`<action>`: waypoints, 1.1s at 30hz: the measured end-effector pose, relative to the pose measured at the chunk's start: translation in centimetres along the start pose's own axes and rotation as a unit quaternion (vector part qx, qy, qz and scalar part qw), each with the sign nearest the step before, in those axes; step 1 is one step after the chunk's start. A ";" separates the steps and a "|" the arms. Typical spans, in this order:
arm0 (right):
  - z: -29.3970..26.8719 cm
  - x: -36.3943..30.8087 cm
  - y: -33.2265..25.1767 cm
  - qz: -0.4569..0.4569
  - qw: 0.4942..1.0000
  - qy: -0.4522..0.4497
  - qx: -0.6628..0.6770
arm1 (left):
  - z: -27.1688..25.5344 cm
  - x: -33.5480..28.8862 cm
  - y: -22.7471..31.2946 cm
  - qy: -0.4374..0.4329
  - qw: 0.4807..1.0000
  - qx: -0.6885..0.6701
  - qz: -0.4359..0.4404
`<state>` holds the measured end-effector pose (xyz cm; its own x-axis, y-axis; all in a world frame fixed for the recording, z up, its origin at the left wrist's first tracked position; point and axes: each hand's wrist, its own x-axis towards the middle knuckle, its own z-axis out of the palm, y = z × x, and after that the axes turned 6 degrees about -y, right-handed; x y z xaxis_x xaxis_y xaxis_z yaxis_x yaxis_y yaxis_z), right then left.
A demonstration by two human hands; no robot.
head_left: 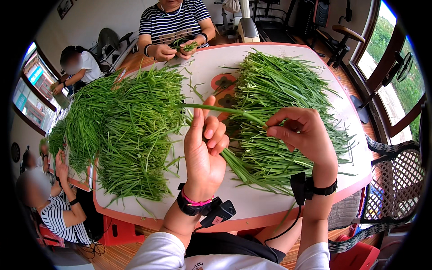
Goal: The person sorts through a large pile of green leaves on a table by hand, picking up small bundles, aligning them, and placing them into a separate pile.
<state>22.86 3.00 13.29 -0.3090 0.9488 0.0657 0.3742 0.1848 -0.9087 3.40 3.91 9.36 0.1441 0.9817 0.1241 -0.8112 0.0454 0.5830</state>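
One green stalk (225, 109), one end in right hand (310, 136)

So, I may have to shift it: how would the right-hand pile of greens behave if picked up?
The pile would probably sag at its ends, as the blades are long and thin. It may well come apart or shed strands, since no tie shows around it. A single blade is likely light, being so slim.

Blk fan (404, 67) nr window (386, 28)

Txt on blue sign (35, 75), wrist-unit label (217, 220), shirt (234, 262): too sm. to read.
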 end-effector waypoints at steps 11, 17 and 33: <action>0.8 0.4 0.7 -0.022 0.977 -0.103 0.184 | 0.5 -0.9 -1.6 -0.055 0.984 0.131 -0.111; 1.1 0.1 0.2 -0.046 0.984 -0.067 0.158 | 0.5 -0.9 -1.6 -0.030 0.988 0.091 -0.118; 1.2 -0.6 -0.5 -0.246 0.966 0.035 -0.072 | 1.0 -0.7 -1.4 -0.004 0.989 0.071 -0.132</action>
<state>21.78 2.04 13.18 -0.4229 0.7508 0.5075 0.3164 0.6471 -0.6936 5.00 3.01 9.23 0.3455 0.9375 -0.0413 -0.6569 0.2731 0.7028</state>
